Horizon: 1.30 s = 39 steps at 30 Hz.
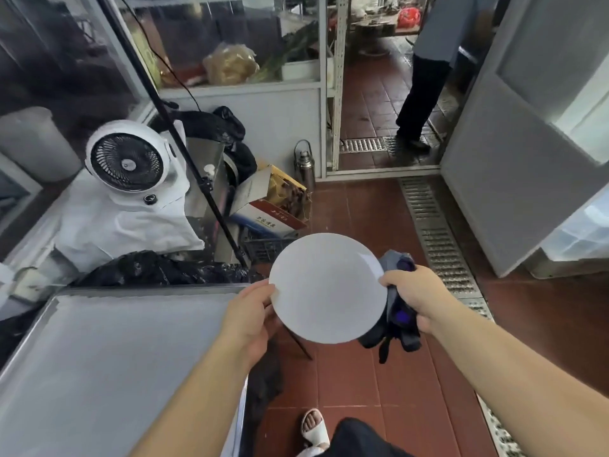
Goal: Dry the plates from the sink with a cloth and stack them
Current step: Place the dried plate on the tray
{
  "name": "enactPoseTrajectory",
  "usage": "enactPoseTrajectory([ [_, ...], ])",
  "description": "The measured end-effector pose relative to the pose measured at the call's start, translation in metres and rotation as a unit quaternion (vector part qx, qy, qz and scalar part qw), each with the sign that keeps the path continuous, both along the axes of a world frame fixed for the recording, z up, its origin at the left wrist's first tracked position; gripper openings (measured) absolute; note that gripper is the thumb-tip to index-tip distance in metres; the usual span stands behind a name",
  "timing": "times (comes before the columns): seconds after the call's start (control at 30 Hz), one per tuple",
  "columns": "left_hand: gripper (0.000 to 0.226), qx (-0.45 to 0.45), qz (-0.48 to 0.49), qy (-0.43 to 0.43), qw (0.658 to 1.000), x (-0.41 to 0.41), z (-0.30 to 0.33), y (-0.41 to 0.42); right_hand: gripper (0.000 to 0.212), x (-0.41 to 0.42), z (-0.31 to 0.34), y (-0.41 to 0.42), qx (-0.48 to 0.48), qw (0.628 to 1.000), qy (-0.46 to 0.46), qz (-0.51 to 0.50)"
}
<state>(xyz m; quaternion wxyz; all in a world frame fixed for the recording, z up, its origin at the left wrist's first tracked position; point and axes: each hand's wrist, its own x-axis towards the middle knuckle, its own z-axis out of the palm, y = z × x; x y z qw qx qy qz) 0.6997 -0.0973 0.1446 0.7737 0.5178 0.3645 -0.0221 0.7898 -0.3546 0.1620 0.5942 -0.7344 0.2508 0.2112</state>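
White plate [328,288], one; cloth [400,311], one

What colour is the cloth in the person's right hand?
The cloth is dark grey with purple patches, seen in the head view.

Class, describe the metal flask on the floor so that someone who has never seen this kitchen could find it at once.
Start at the open doorway at the top of the view and drop to the foot of its left frame. There, on the red tiled floor beside an open cardboard box, stands the metal flask. It is the only slim, upright, shiny cylinder with a loop handle.
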Motion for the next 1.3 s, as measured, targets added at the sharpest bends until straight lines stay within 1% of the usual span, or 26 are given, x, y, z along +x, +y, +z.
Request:
enactPoseTrajectory([
  [0.1,0.024,-0.008,0.002,0.002,1.000,0.023,-0.004,0.021,0.024,0.027,-0.006,0.023,-0.002,1.000,0.002,0.009],
  [0.2,0.026,-0.006,0.017,0.021,1.000,0.037,-0.009,0.040,0.024,0.049,-0.011,0.046,-0.008,0.999,0.018,0.025],
  [0.3,0.028,-0.008,0.048,0.030,0.998,0.051,-0.016,0.065,0.024,0.082,-0.018,0.077,-0.017,0.997,0.030,0.066],
  [0.43,0.025,-0.010,0.137,0.049,0.989,0.061,-0.024,0.091,0.024,0.126,-0.026,0.125,-0.028,0.988,0.034,0.149],
  [0.6,0.023,-0.014,0.264,0.070,0.962,0.060,-0.028,0.112,0.023,0.173,-0.035,0.187,-0.032,0.962,0.037,0.269],
  [0.7,0.024,-0.021,0.345,0.074,0.936,0.052,-0.029,0.113,0.022,0.192,-0.039,0.224,-0.034,0.938,0.036,0.343],
  [0.8,0.025,-0.030,0.419,0.078,0.904,0.034,-0.030,0.112,0.023,0.193,-0.041,0.262,-0.041,0.906,0.036,0.420],
  [0.87,0.026,-0.039,0.463,0.079,0.882,0.017,-0.032,0.110,0.024,0.185,-0.042,0.286,-0.049,0.880,0.033,0.471],
  [0.97,0.026,-0.048,0.518,0.079,0.851,-0.013,-0.035,0.108,0.017,0.165,-0.048,0.320,-0.058,0.838,0.006,0.543],
  [1.03,0.026,-0.050,0.543,0.083,0.834,-0.034,-0.038,0.110,0.019,0.149,-0.053,0.343,-0.065,0.809,-0.007,0.584],
  [1.17,0.026,-0.057,0.573,0.087,0.813,-0.075,-0.050,0.122,0.017,0.114,-0.063,0.389,-0.071,0.763,-0.019,0.642],
  [1.23,0.028,-0.063,0.571,0.090,0.813,-0.094,-0.057,0.133,0.022,0.096,-0.070,0.411,-0.078,0.751,-0.033,0.655],
  [1.3,0.029,-0.076,0.570,0.090,0.813,-0.112,-0.065,0.147,0.021,0.080,-0.077,0.432,-0.092,0.742,-0.046,0.663],
])
